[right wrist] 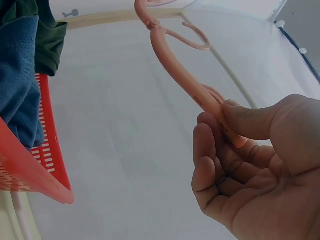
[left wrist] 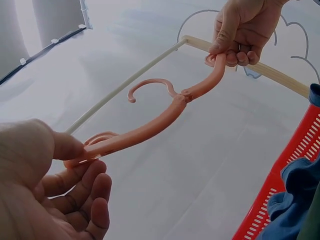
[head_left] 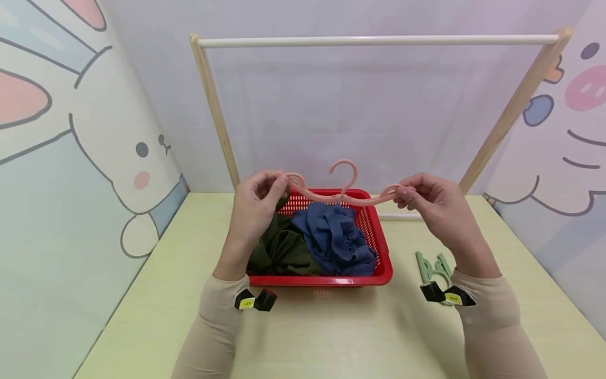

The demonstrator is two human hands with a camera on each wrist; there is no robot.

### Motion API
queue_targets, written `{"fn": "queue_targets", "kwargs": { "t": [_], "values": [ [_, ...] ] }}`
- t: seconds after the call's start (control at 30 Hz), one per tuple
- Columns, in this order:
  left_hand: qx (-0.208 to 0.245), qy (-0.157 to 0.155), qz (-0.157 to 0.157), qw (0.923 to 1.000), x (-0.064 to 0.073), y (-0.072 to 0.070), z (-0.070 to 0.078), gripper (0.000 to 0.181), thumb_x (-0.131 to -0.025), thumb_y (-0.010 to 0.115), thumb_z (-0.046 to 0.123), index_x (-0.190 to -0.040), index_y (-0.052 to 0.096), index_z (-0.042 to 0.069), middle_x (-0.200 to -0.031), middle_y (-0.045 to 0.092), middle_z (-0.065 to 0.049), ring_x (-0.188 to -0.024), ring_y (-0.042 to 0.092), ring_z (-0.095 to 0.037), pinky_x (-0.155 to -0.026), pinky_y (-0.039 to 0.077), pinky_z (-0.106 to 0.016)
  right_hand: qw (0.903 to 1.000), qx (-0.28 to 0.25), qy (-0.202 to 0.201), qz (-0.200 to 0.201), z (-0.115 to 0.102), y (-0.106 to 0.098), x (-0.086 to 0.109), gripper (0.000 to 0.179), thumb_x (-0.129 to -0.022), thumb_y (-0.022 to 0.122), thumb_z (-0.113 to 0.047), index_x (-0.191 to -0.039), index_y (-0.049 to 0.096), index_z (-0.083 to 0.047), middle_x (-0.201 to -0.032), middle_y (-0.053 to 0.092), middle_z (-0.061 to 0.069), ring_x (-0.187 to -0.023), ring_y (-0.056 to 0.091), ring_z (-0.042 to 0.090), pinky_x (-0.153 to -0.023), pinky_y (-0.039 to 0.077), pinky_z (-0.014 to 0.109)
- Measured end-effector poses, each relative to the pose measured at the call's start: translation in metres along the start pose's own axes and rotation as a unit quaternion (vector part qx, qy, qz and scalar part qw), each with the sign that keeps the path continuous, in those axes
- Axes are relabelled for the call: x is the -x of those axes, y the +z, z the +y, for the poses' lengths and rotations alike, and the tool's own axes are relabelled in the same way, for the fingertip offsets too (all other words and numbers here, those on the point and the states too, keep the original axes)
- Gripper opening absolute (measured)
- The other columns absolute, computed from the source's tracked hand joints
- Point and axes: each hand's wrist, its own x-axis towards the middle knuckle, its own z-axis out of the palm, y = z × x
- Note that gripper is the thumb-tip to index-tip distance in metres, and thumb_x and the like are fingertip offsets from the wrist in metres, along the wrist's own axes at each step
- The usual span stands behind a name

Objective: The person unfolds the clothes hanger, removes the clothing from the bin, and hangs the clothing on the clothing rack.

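A pink folding hanger is held up level above a red basket, its arms spread and its hook pointing up. My left hand pinches one end between thumb and fingers, as the left wrist view also shows at the hanger's near end. At the opposite end, my right hand pinches the tip with its thumb on top; the right wrist view shows the same grip on the hanger. Below lie a dark green garment and a blue garment, both crumpled in the basket.
Behind the basket stands a rack with a white rail and wooden posts. A folded green hanger lies on the table by my right wrist. Printed cartoon walls close in both sides.
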Motion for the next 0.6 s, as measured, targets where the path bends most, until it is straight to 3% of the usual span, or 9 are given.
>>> {"fn": "queue_targets", "kwargs": {
  "t": [0.17,0.33,0.47,0.6],
  "values": [
    [-0.009,-0.015,-0.017,0.9997,-0.0002,-0.0025,-0.0014,0.019,-0.112,0.068,0.016,-0.117,0.076,-0.002,-0.104,0.07,-0.025,-0.09,0.066,-0.026,-0.073,0.054,-0.025,0.9993,-0.018,0.003,0.033,0.0009,-0.0011,-0.0006,0.023,-0.11,0.073,-0.015,-0.124,0.076,0.003,-0.104,0.082,-0.002,-0.088,0.075,0.015,-0.081,0.06,0.018],
    [-0.069,-0.046,-0.071,0.994,0.0003,-0.0052,-0.0012,0.019,-0.114,0.066,0.018,-0.115,0.075,0.001,-0.106,0.07,-0.015,-0.092,0.063,-0.028,-0.077,0.054,-0.026,0.9971,-0.039,0.027,0.059,0.0019,-0.0027,-0.0009,0.025,-0.11,0.073,-0.019,-0.122,0.075,0.004,-0.105,0.082,-0.004,-0.088,0.075,0.015,-0.08,0.06,0.017],
    [-0.107,-0.055,-0.112,0.9864,0.0004,-0.0068,-0.0011,0.021,-0.114,0.066,0.019,-0.12,0.078,0.004,-0.107,0.073,-0.018,-0.091,0.064,-0.027,-0.077,0.053,-0.031,0.9943,-0.07,0.035,0.072,0.0031,-0.0033,-0.0013,0.025,-0.109,0.073,-0.017,-0.121,0.075,0.005,-0.106,0.083,-0.004,-0.087,0.075,0.013,-0.079,0.06,0.017],
    [-0.118,-0.063,-0.134,0.9819,0.0011,-0.0078,-0.0017,0.022,-0.113,0.067,0.02,-0.124,0.079,0.005,-0.109,0.074,-0.02,-0.09,0.065,-0.028,-0.076,0.055,-0.032,0.9908,-0.103,0.028,0.083,0.004,-0.0025,-0.002,0.024,-0.109,0.074,-0.014,-0.12,0.074,0.007,-0.103,0.082,-0.002,-0.084,0.075,0.011,-0.078,0.061,0.018]
  ]
}}
